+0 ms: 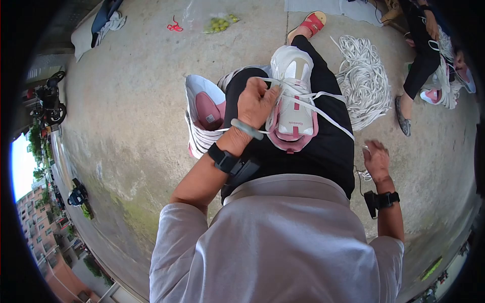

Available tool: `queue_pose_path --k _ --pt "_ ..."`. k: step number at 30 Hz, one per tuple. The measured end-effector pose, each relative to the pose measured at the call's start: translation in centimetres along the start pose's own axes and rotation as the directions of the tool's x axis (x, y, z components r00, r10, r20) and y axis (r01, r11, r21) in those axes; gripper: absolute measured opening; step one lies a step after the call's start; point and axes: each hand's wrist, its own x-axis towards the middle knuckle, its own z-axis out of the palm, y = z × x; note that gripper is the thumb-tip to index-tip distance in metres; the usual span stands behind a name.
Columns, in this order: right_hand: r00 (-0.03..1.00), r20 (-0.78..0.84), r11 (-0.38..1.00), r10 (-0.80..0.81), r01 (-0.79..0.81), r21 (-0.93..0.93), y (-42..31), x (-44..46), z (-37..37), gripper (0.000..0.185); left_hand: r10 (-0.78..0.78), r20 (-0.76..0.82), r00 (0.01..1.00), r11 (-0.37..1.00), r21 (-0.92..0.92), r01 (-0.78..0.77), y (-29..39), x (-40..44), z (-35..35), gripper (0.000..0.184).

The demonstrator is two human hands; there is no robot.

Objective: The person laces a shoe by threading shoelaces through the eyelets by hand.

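A white and pink sneaker [295, 113] lies on my lap, its heel toward me and its tongue reading "Reebok". My left hand [257, 102] is closed at the left edge of the sneaker, pinching a white shoelace [269, 80] by the eyelets. Out to the right, beyond my thigh, is my right hand [377, 159], slightly blurred. A lace strand runs from the sneaker toward it, and a white bit shows at its fingertips. Another loose lace loop [328, 95] lies over my right thigh.
Pink-lined shoe parts [207, 103] are stacked beside my left leg. A heap of white laces [362, 76] lies on the concrete floor to the right. Another person [422, 60] sits at upper right with laces and shoes. Farther off are a bag of green fruit [220, 23] and red string [175, 24].
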Motion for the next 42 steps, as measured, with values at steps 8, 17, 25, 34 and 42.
queue_pose_path --k 8,17,25,34,42 --pt "0.933 -0.297 0.832 -0.203 0.324 0.450 -10.7 7.9 -2.7 0.030 -0.286 0.022 0.958 0.648 -0.732 0.210 3.2 3.4 -1.6 0.027" --pt "0.936 -0.325 0.723 -0.133 0.316 0.615 -12.6 9.3 -2.0 0.028 0.499 0.105 0.860 0.833 0.213 -0.510 4.6 3.9 -5.1 0.028" --pt "0.961 -0.268 0.624 -0.065 0.249 0.740 -13.1 10.6 -3.5 0.012 0.620 0.041 0.783 0.748 0.272 -0.606 6.3 1.8 -4.0 0.020" --pt "0.968 -0.241 0.620 -0.064 0.228 0.750 -12.5 8.6 -4.5 0.003 -0.095 -0.187 0.978 0.809 -0.586 -0.034 3.8 2.2 -1.8 0.022" --pt "0.841 -0.266 0.629 0.471 -0.109 0.770 2.5 -2.2 -3.5 0.007 -0.153 0.015 0.988 0.914 -0.378 0.147 0.4 -0.1 0.5 0.014"
